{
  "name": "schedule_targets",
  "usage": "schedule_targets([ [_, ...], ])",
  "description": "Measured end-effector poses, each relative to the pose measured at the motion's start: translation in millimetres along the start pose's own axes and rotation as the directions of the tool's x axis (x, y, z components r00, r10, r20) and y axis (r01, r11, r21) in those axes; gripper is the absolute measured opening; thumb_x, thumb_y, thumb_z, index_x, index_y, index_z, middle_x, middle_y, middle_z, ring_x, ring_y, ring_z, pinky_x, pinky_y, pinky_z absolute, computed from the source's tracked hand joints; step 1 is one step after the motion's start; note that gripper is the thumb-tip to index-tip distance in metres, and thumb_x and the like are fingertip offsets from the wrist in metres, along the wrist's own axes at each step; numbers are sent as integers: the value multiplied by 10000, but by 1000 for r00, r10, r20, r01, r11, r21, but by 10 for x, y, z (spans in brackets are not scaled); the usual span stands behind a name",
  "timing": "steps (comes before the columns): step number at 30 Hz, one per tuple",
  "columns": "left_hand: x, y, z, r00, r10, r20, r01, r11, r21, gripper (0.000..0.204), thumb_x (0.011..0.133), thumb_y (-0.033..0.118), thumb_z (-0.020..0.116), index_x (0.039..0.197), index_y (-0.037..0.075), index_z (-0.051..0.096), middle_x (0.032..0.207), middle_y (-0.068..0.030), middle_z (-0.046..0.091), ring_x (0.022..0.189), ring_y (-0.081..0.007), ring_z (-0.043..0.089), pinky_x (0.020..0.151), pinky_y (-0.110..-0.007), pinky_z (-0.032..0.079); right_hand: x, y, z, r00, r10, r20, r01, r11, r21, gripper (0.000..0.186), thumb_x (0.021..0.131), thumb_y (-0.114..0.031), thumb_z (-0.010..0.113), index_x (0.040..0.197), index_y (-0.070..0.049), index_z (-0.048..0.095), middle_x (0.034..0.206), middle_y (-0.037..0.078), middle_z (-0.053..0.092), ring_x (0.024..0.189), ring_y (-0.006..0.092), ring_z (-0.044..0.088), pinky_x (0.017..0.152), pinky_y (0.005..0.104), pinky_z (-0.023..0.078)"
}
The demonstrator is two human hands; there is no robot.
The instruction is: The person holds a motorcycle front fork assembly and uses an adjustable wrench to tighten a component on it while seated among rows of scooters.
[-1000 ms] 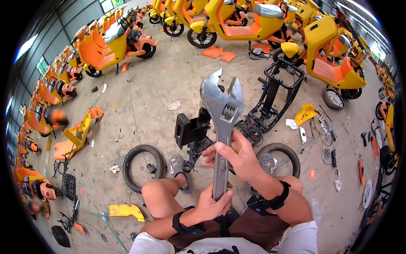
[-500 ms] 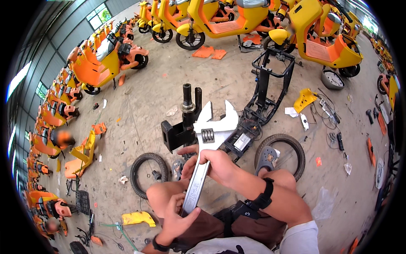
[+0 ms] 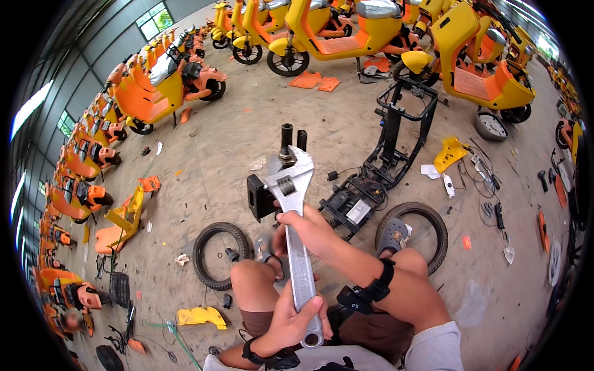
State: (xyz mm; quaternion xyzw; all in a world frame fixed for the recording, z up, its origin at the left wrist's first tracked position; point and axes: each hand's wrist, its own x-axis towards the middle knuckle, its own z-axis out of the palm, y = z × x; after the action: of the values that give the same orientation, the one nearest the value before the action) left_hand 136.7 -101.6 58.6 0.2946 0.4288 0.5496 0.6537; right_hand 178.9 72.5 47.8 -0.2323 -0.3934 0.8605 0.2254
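A large silver adjustable wrench (image 3: 286,185) points away from me, its jaws at the threaded fitting near the top of a black upright tube (image 3: 286,135); whether they touch it I cannot tell. My right hand (image 3: 300,222) is closed round the upper handle, just below the head. My left hand (image 3: 297,318) grips the handle near its lower end. The tube stands beside a black bracket (image 3: 260,195) in front of my knees. A bare black scooter frame (image 3: 390,139) lies to its right.
Loose tyres (image 3: 206,260) lie either side of my feet. Rows of yellow and orange scooters (image 3: 328,46) line the back and sides. Yellow panels (image 3: 198,316), a metal wheel hub (image 3: 490,128), cables (image 3: 482,176) and scraps lie scattered on the concrete floor (image 3: 223,148).
The wrench, first raised over the tube, has dropped and turned, so its head sits at the tube's fitting. Both hands moved with it, the left one slightly right along the lower handle.
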Motion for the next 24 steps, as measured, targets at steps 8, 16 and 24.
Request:
schedule_targets([
  [8, 181, 34, 226, 1000, 7, -20, -10, 991, -134, 454, 970, 113, 504, 1323, -5, 244, 775, -130, 512, 534, -276, 629, 491, -387, 564, 0, -136, -131, 991, -63, -120, 50, 992, -113, 198, 897, -171, 555, 1023, -41, 473, 648, 81, 559, 512, 175, 587, 449, 314, 475],
  [16, 271, 109, 486, 999, 48, 3, -46, 964, -260, 495, 973, 106, 484, 1366, 19, 197, 858, -147, 506, 603, -315, 651, 515, -410, 572, -44, -321, -178, 995, -24, -93, 12, 991, -133, 257, 914, -256, 560, 1036, -31, 532, 578, 88, 577, 441, 168, 555, 408, 287, 412],
  [24, 491, 177, 798, 985, 89, 150, -41, 954, -297, 493, 960, 2, 470, 1349, 45, 170, 1104, -181, 524, 898, -343, 667, 760, -447, 585, -12, -488, -446, 992, 13, 123, -18, 999, 38, 344, 965, -196, 470, 1239, 4, 527, 525, 79, 531, 396, 157, 482, 412, 265, 388],
])
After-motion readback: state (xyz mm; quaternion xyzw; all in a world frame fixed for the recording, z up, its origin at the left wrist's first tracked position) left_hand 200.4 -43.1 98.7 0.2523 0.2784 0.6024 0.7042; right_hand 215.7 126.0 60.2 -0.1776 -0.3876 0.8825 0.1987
